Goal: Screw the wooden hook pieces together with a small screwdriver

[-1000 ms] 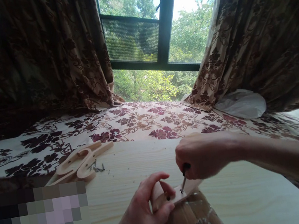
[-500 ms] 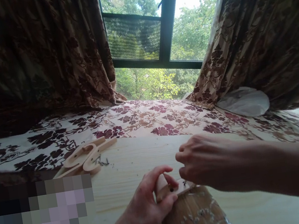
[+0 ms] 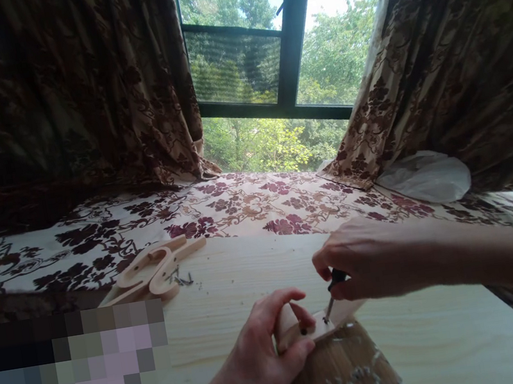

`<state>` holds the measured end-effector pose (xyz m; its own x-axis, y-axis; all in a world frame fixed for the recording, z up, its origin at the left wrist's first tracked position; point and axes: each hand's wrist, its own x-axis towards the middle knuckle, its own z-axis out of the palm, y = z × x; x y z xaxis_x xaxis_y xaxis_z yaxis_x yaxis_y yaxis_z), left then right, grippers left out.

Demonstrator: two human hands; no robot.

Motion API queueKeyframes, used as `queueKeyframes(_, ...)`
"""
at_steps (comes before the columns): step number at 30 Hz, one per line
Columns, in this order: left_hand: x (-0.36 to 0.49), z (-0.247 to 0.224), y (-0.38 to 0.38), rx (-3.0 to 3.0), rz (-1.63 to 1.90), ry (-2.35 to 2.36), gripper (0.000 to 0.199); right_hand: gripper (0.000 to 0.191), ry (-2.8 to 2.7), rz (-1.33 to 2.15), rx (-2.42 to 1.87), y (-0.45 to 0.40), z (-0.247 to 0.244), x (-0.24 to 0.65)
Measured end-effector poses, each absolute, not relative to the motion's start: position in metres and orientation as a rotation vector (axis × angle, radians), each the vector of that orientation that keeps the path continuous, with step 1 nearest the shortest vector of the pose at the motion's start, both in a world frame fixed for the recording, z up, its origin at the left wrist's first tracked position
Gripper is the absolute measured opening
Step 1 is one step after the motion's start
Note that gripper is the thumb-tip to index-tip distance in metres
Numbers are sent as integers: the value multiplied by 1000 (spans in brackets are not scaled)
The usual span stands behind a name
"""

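Note:
My left hand [image 3: 264,350] is closed round one end of a pale wooden piece [image 3: 321,328], its thumb on the near side and its fingers curled over the top. A dark hole shows in the wood beside my fingers. My right hand [image 3: 352,261] grips the black handle of a screwdriver [image 3: 331,305], tilted with its tip down at a small screw [image 3: 326,320] in the wooden piece. Under that piece lies a brown block [image 3: 336,371] with a shiny, tape-like wrap and several small screws on top.
Curved wooden hooks [image 3: 165,272] lie at the left of the pale wooden board [image 3: 230,271], with several loose screws [image 3: 183,280] beside them. Behind are a flowered cloth [image 3: 239,204], a white plastic bag [image 3: 424,178], curtains and a window.
My right hand has turned and shifted slightly right, so the screwdriver, hidden before, now shows at the screw. My left hand keeps its hold. The whole view has shifted a little.

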<state>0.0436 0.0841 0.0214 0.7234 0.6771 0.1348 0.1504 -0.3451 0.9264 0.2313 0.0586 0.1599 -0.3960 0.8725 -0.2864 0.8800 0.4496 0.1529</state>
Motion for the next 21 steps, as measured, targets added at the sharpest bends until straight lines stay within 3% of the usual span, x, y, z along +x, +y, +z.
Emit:
queueKeyframes(2, 44, 21, 84, 1892, 642, 634, 45, 6, 2486, 111, 1381, 48, 158, 230)
queueKeyframes(7, 45, 17, 86, 1895, 656, 623, 43, 15, 2604, 280, 1201, 35, 152, 226)
queueKeyframes(12, 44, 15, 86, 1884, 633, 624, 42, 16, 2536, 108, 1190, 44, 153, 222)
queueKeyframes(21, 44, 21, 85, 1860, 623, 639, 41, 18, 2195, -145, 1560, 67, 162, 221)
